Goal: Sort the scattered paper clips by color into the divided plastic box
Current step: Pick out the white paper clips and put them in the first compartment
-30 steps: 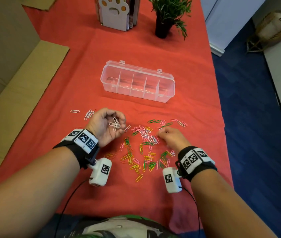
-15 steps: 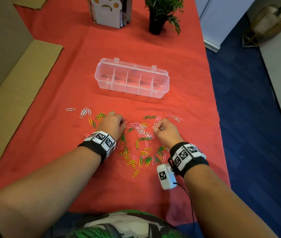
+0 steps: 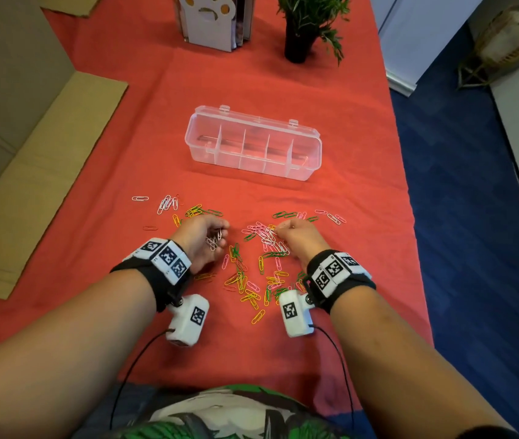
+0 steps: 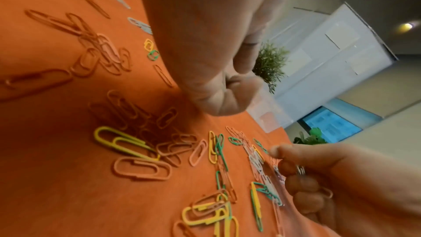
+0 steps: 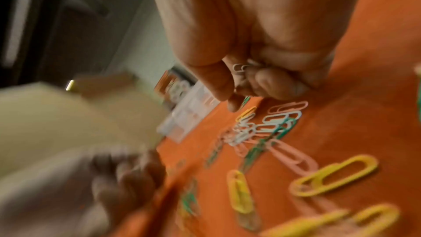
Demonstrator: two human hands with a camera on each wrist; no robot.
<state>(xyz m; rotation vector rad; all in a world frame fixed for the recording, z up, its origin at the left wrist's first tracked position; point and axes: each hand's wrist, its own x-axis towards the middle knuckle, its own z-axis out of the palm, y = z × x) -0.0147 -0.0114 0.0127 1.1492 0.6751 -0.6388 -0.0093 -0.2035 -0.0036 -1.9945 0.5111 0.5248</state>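
Nearest on the red-covered bench (image 3: 331, 99), the paper clips (image 3: 253, 289) are lying scattered in yellow, green, pink and white, many overlapping. They are looking light, thin and springy, lying flat on the cloth, so each is probably best nipped at a rounded end with fingertips or slid free of its neighbours; interlocked ones may be dragging others along. Just beyond, at the left of the heap, the left hand (image 3: 202, 240) is cupping a small bunch of white clips (image 3: 214, 240) in its curled fingers. To the right, the right hand (image 3: 296, 237) is pinching at the pink and white cluster, with white clips tucked in its closed fist, as the right wrist view is showing. Farther off, well apart from the hands, the divided plastic box (image 3: 253, 144) is standing open, its compartments seemingly holding no clips yet.
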